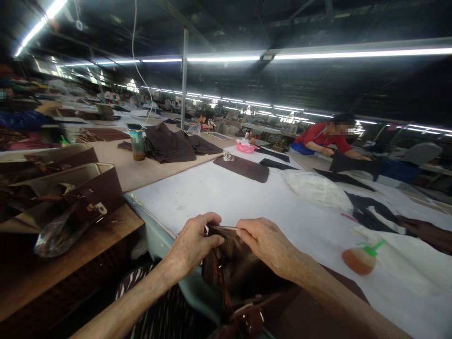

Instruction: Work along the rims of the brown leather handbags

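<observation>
A dark brown handbag point(243, 268) stands at the table's near edge, its mouth turned up toward me. My left hand point(190, 242) pinches the far rim near its left corner, thumb inside the bag. On the same rim, a little to the right, my right hand point(263, 242) grips the edge between thumb and fingers. Brown straps and a metal buckle point(252, 320) hang on the bag's near side. The lining inside looks shiny brown, and the bottom is in shadow.
Several brown handbags point(102, 188) stand on a wooden bench at left. A glue bottle with green nozzle point(360, 261) lies at right on the white table point(183, 197). Beyond are a brown panel point(242, 168), a pink basket point(246, 147), a jar point(137, 146) and a person in red point(321, 136).
</observation>
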The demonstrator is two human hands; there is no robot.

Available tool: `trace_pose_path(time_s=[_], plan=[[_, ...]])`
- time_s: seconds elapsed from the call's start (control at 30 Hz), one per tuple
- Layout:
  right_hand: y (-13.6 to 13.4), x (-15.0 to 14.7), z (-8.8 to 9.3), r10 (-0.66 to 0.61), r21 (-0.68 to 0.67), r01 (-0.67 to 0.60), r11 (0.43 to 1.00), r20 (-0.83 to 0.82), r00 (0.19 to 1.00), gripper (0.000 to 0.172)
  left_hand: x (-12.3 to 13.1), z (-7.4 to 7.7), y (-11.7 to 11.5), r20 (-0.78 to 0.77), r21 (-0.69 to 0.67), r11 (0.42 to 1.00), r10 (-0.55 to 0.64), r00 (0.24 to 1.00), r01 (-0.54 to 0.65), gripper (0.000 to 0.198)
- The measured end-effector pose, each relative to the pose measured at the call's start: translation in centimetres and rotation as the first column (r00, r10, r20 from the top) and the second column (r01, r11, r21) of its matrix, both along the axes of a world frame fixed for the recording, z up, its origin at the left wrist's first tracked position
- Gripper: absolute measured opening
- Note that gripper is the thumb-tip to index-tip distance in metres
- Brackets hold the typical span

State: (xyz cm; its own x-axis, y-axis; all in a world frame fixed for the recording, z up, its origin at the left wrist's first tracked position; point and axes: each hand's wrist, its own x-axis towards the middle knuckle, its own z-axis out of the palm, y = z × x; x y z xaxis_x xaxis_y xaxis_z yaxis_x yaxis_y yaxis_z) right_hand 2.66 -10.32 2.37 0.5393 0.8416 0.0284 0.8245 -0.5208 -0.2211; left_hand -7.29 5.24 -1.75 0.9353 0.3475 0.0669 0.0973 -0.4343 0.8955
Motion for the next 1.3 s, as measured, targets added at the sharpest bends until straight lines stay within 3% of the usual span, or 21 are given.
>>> trace_pose_path(time_s=[0.13, 0.27, 0.4, 0.5, 0.63, 0.7, 0.83, 0.9, 1.0, 1.1, 1.2, 1.3], plan=[[-0.1, -0.2, -0.1, -0.009, -0.008, 0.009, 1.000, 0.003, 1.000, 0.023, 0.4, 0.4, 0.4, 0.025, 0.039, 0.997, -0.063, 0.998, 0.062, 0.019], [-0.1, -0.3, -0.1, -0.005, 0.002, 0.005, 1.000, 0.012, 1.000, 0.023, 1.0, 0.2, 0.6, 0.014, -0.165, 0.962, -0.218, 0.976, 0.217, 0.026], [-0.1, -0.3, -0.2, -0.001, -0.007, 0.001, 1.000, 0.026, 1.000, 0.024, 1.6, 0.2, 0.9, -0.022, -0.266, 0.927, -0.279, 0.960, 0.263, 0.030], [-0.2, -0.3, -0.2, 0.006, -0.017, -0.006, 1.000, 0.036, 0.999, 0.024, 1.9, 0.1, 1.0, -0.054, -0.224, 0.936, -0.291, 0.955, 0.272, 0.030], [-0.4, -0.2, 0.1, -0.006, -0.052, 0.006, 0.999, 0.008, 1.000, 0.025, 1.9, -0.1, 1.0, 0.029, 0.037, 0.961, -0.275, 0.961, 0.274, 0.024], [-0.5, -0.2, 0.3, -0.011, 0.011, 0.011, 1.000, 0.018, 1.000, 0.020, 2.0, -0.1, 1.1, 0.049, 0.112, 0.957, -0.276, 0.960, 0.269, 0.024], [-0.7, -1.0, 0.7, -0.043, 0.190, 0.000, 0.982, 0.224, 0.974, 0.016, 2.6, 0.0, 1.5, -0.011, -0.010, 0.951, -0.311, 0.950, 0.311, 0.025], [-0.8, -1.7, 0.8, -0.086, 0.097, 0.068, 0.993, 0.197, 0.977, 0.012, 2.7, 0.1, 1.5, -0.029, -0.097, 0.946, -0.313, 0.949, 0.309, 0.025], [-0.9, -2.7, 0.8, -0.208, -0.130, 0.203, 0.971, -0.023, 0.978, 0.016, 2.5, 0.1, 1.0, -0.037, -0.164, 0.949, -0.278, 0.960, 0.269, 0.025], [-0.5, -3.2, 0.9, -0.299, -0.214, 0.265, 0.940, -0.147, 0.943, 0.022, 1.9, 0.0, 0.1, -0.031, -0.169, 0.959, -0.235, 0.972, 0.227, 0.025], [0.4, -3.4, 1.1, -0.333, -0.257, 0.285, 0.923, -0.167, 0.928, 0.024, 1.3, -0.2, -0.7, -0.003, -0.153, 0.967, -0.207, 0.978, 0.205, 0.024], [1.0, -3.4, 0.9, -0.350, -0.305, 0.310, 0.900, -0.082, 0.933, 0.018, 0.9, -0.6, -1.2, 0.035, -0.147, 0.971, -0.185, 0.982, 0.188, 0.024]])
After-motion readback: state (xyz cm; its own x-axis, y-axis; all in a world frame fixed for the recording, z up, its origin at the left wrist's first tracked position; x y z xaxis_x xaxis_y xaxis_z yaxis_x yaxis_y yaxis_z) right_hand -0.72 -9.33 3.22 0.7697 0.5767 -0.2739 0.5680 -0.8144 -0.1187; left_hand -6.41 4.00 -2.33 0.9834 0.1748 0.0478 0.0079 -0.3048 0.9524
